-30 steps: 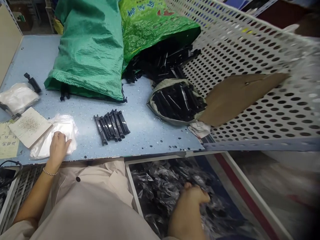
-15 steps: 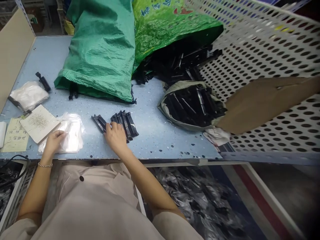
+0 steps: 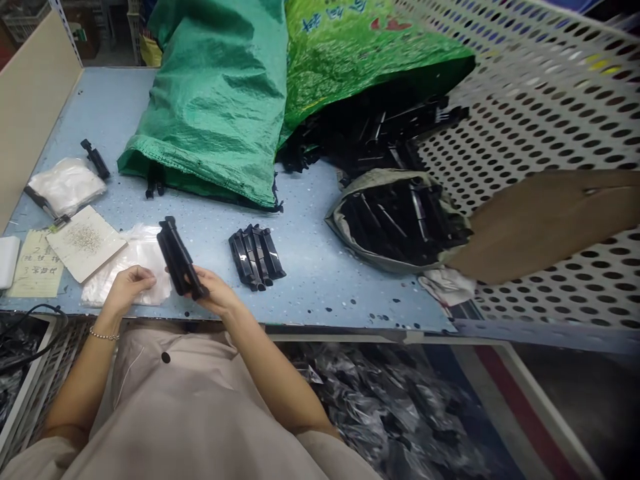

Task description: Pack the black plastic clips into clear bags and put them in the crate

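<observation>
My right hand point(image 3: 215, 292) is closed around the lower end of long black plastic parts point(image 3: 179, 257), held tilted above the table; they look like a pair pressed together. My left hand point(image 3: 131, 287) is in a pinch over a stack of clear plastic bags point(image 3: 107, 281); whether a bag is between its fingertips cannot be made out. To the right of my hands, several more black plastic parts point(image 3: 256, 257) lie side by side on the blue table point(image 3: 305, 287).
A green woven sack point(image 3: 215, 113) and a printed green sack point(image 3: 345, 60) spilling black parts stand behind. An open cloth bag point(image 3: 345, 223) of black parts sits at right by a perforated panel point(image 3: 540, 100). A white tile point(image 3: 87, 243) and a note point(image 3: 37, 270) lie at left.
My right hand has lifted black plastic parts off the table and brought them left toward my left hand. The left hand stays over the bags. The view has shifted slightly.
</observation>
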A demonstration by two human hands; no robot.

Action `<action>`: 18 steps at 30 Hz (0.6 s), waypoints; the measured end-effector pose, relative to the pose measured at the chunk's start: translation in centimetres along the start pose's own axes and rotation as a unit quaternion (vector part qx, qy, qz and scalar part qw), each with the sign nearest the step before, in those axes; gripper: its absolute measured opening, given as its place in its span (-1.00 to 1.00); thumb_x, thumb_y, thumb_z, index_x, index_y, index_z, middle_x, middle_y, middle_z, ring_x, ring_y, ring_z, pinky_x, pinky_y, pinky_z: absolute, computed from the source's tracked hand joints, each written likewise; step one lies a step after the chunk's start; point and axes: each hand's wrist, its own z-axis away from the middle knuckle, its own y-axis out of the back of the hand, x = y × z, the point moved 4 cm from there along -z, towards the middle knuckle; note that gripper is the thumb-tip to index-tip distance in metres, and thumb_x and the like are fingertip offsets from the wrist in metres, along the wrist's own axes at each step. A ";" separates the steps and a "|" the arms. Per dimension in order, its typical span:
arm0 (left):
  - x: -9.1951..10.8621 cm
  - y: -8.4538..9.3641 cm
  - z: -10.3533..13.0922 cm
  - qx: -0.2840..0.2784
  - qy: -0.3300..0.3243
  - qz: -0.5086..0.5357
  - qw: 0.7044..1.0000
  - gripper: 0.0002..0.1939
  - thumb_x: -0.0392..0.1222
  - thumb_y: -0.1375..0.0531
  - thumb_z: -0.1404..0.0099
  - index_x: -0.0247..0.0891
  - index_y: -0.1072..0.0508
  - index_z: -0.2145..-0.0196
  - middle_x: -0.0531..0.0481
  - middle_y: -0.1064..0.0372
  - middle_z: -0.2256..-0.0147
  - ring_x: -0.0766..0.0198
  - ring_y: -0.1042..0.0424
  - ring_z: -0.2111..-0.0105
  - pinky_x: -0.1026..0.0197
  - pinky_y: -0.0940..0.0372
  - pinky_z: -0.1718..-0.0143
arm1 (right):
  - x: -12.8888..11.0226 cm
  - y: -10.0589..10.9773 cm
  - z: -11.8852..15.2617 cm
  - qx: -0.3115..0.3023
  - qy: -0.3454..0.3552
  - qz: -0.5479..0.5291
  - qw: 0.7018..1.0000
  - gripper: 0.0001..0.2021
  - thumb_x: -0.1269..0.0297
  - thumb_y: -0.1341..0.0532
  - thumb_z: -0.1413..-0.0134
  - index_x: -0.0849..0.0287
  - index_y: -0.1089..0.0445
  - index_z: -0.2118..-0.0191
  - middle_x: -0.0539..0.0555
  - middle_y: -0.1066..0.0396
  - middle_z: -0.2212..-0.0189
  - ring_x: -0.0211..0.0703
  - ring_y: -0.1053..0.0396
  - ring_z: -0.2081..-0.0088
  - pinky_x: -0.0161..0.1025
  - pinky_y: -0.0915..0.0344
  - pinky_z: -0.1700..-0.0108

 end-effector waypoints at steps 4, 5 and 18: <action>0.0 0.4 0.4 0.041 -0.024 -0.028 0.998 -0.70 -0.07 -0.42 -0.03 -0.30 -0.43 0.46 -0.06 -0.51 0.37 0.27 -0.46 0.38 0.20 -0.38 0.32 | 2.4 -1.2 -2.5 0.011 -0.049 -0.065 0.997 -0.69 0.23 -0.51 0.24 0.26 -0.51 0.34 -0.01 -0.44 0.52 -0.35 -0.31 0.49 -0.40 -0.27 0.43; 0.4 0.8 0.6 0.059 -0.053 -0.048 0.996 -0.72 -0.07 -0.39 -0.07 -0.29 -0.42 0.44 -0.06 -0.51 0.36 0.25 -0.47 0.36 0.18 -0.40 0.29 | 2.4 -0.8 -2.9 0.032 -0.045 -0.073 0.996 -0.70 0.26 -0.52 0.26 0.27 -0.50 0.37 -0.01 -0.43 0.53 -0.36 -0.30 0.50 -0.41 -0.26 0.45; 4.7 0.3 2.5 0.060 -0.294 -0.438 0.847 -0.44 -0.38 -0.04 -0.36 -0.20 -0.28 -0.29 -0.23 -0.29 -0.21 0.05 -0.35 -0.20 -0.05 -0.37 -0.17 | 4.4 -0.8 2.7 -0.047 -0.148 -0.015 0.988 -0.64 0.17 -0.50 0.20 0.26 -0.43 0.33 0.02 -0.46 0.49 -0.31 -0.42 0.48 -0.45 -0.30 0.51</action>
